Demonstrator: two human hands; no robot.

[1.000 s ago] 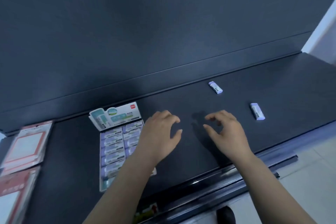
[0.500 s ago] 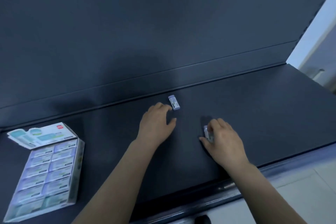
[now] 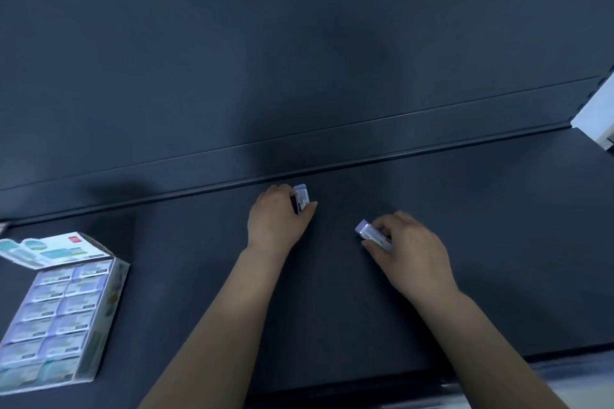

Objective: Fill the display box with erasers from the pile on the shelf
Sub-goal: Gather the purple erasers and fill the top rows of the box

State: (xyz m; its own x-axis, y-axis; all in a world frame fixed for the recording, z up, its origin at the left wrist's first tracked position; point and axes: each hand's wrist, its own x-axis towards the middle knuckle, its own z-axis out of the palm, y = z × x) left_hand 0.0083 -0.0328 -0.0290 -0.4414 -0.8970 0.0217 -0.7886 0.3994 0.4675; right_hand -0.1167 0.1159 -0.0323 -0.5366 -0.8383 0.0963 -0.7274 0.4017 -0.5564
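On the dark matte shelf (image 3: 498, 242), two small pale lilac erasers in printed paper sleeves are being picked up, one in each hand. The left hand (image 3: 277, 221) is curled round the far eraser (image 3: 301, 197), which is pinched between thumb and fingers close to the shelf's back edge; the right hand (image 3: 410, 251) is clamped on the near eraser (image 3: 370, 233), whose end pokes out past the fingertips. No other loose erasers are seen on the shelf, so the pile is judged to be all but used up. The open cardboard display box (image 3: 99, 335), white and teal with its printed lid flap folded back, stands well apart at the left, and two columns of sleeved erasers (image 3: 53, 319) are already packed inside; the task is judged to be near its end. Trouble could arise on the long carry to the box: each eraser is held by a light pinch only, and the slick paper sleeves could let one slip and drop to the shelf or over its front edge. The box appears tightly filled, so a slanted entry could jam an eraser against its neighbours or push the light box along the shelf, as no hand is free to steady it. A small red logo is seen on the lid flap, but neither it nor the sleeve print can be read through the blur.
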